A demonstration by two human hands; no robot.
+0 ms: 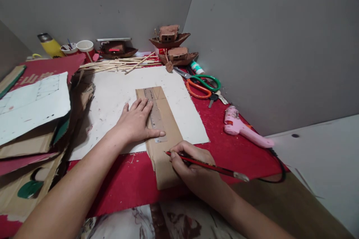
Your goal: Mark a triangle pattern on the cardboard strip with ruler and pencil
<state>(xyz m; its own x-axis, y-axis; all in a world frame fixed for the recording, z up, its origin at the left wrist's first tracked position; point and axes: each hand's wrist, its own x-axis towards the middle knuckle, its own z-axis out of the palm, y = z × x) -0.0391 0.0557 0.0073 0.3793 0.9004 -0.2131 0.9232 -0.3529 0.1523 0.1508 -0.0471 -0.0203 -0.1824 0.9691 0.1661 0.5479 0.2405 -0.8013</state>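
A red table cover (123, 183) carries a white sheet (112, 89), and red cardboard (58, 66) at left reads "山", the adjoining characters unclear. A brown cardboard strip (169, 130) lies partly over the sheet; the left hand (134, 121), spread, rests on a clear ruler (157, 121) there, and the right hand (193, 162) grips a red-and-black pencil (209, 165), tip at the strip.

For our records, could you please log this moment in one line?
left hand: on ruler; right hand: holding pencil, tip at cardboard; ruler: on cardboard; cardboard: partly on paper
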